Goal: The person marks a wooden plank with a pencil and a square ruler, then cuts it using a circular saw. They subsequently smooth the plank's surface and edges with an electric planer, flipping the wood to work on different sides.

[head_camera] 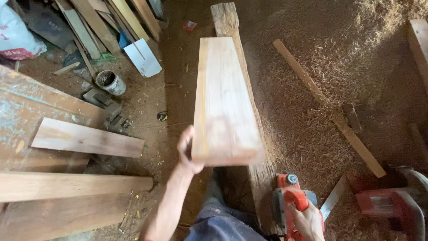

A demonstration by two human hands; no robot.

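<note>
On the worn beam [232, 53] running toward 12 o'clock lies the pale planed board [223, 102]. My left hand [187, 149] clasps its near left corner, thumb up along the edge. Judged stiff, fairly heavy, smooth-faced; best held by the long edges. My right hand [307, 218] wraps the handle of the red electric planer [287, 201] at 5 o'clock. White sack with a red band [15, 35] at 10 o'clock; white sheet [142, 58] at 11.

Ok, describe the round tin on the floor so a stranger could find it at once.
Start at the pale planed wooden plank held by the left hand. Look left across the dirt floor to the leaning timber offcuts. Below them sits the small white round tin, the only cylindrical, open-topped thing there.
</note>
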